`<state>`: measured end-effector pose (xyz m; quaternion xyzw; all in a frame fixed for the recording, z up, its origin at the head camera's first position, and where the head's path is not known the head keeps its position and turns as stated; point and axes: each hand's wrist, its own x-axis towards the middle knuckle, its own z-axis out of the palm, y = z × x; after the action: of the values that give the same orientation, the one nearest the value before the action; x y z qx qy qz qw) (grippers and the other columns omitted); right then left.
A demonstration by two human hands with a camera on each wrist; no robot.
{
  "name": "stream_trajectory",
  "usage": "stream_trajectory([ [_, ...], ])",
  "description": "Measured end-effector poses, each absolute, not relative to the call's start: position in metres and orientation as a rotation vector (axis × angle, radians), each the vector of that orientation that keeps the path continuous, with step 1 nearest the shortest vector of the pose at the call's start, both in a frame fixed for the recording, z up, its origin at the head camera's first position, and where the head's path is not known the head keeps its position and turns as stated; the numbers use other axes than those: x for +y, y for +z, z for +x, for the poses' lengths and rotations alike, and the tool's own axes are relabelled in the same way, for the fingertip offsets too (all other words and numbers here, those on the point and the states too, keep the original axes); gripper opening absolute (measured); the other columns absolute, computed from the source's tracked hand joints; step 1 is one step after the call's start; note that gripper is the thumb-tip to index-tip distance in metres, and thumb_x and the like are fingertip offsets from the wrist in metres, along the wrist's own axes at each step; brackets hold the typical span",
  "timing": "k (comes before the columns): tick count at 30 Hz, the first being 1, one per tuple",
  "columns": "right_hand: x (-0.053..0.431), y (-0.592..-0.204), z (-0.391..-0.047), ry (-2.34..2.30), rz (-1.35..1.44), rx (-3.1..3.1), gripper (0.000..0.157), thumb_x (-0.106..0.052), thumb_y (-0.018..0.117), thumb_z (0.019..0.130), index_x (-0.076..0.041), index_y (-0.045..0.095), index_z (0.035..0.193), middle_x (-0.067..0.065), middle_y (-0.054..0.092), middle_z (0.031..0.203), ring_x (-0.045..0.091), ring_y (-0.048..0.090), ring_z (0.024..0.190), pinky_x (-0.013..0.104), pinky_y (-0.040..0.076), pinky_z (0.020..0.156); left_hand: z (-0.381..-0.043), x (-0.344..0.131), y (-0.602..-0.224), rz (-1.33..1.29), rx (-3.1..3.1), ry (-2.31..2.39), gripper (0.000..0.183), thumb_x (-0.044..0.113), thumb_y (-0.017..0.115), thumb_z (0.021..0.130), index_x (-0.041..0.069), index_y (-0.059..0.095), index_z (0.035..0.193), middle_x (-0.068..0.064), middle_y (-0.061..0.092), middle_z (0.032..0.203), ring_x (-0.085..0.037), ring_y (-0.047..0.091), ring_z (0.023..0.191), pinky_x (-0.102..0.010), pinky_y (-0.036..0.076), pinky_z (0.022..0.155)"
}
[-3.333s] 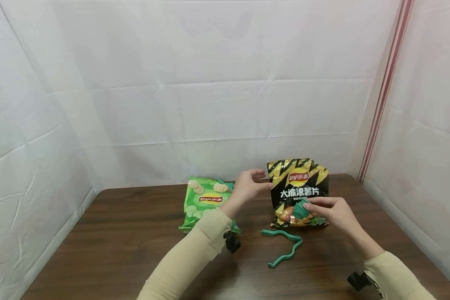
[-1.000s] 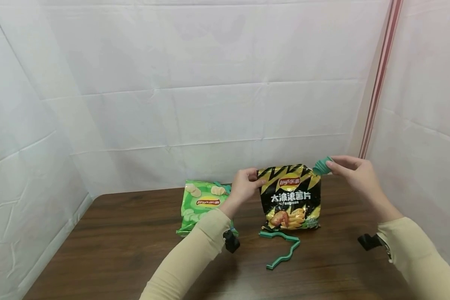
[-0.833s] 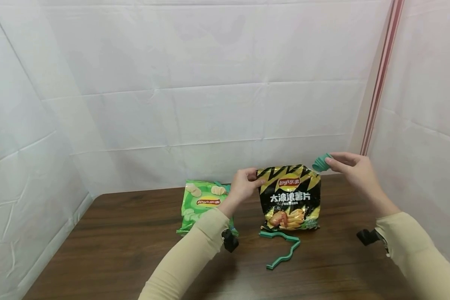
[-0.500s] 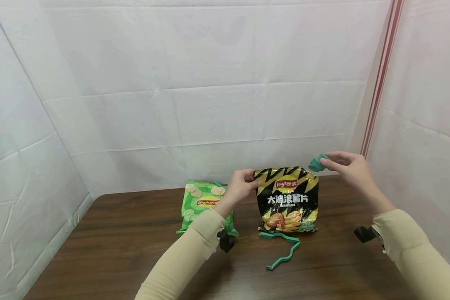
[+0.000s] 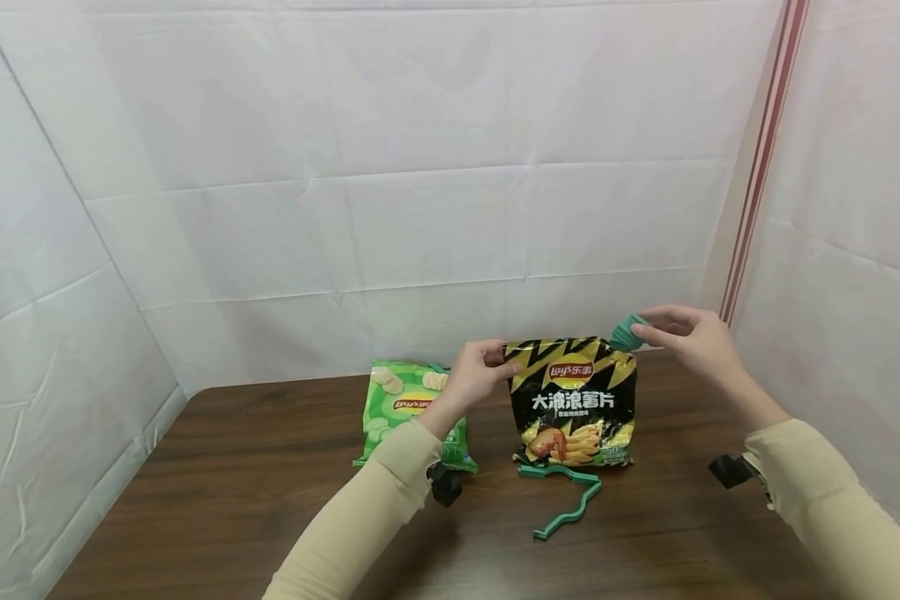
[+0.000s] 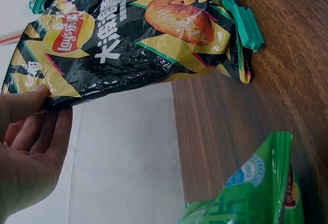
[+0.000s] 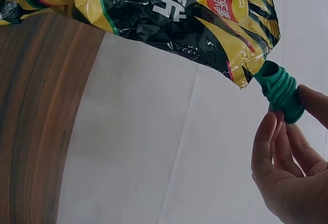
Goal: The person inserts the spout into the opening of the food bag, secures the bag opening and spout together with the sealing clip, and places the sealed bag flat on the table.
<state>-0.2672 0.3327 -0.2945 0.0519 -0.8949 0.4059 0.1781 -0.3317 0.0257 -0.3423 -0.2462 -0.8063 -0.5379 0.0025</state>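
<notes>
My left hand (image 5: 474, 377) pinches the top left corner of a black and yellow chip bag (image 5: 573, 400), which stands upright on the table. In the left wrist view, the thumb lies on the bag's front and the fingers are behind it. My right hand (image 5: 692, 346) holds a green threaded plastic spout (image 5: 627, 333) between thumb and fingers. In the right wrist view, the spout's hollow end (image 7: 270, 69) is right at the bag's top right corner (image 7: 245, 75). A wavy green plastic strip (image 5: 570, 518) lies bent on the table in front of the bag.
A green chip bag (image 5: 390, 408) lies left of the black one, partly hidden by my left arm. Behind it shows a bit of green plastic (image 5: 438, 367). White sheets (image 5: 420, 208) hang behind and beside the brown wooden table (image 5: 232, 475).
My left hand has taken hold of the bag's corner and shifted it slightly left. The right hand raised the spout from the bag's front, then brought it leftward and down to the top right corner.
</notes>
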Motion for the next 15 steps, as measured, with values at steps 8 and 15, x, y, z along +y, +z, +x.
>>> stream_trajectory([
  [8,0.3320,-0.2952,-0.2670,1.129,0.213,-2.593,0.044,-0.048,0.063,0.087,-0.015,0.066,0.118,0.008,0.070,0.110,-0.005,0.058,0.089,0.032,0.045,0.079,-0.3299,0.0224,-0.3424,-0.799,-2.511,-1.678,0.045,0.020,0.071,0.086,0.013,0.033,0.063,0.001,0.022,0.061,-0.016,0.022,0.057,-0.029,0.024,0.056],
  [15,0.3304,-0.2969,-0.2691,1.098,0.226,-2.636,0.046,-0.050,0.062,0.088,-0.015,0.066,0.118,0.011,0.068,0.114,0.010,0.061,0.098,0.042,0.048,0.083,-0.3307,0.0212,-0.3426,-0.801,-2.504,-1.685,0.045,0.018,0.071,0.086,0.012,0.033,0.063,0.001,0.022,0.059,-0.016,0.021,0.054,-0.028,0.023,0.054],
])
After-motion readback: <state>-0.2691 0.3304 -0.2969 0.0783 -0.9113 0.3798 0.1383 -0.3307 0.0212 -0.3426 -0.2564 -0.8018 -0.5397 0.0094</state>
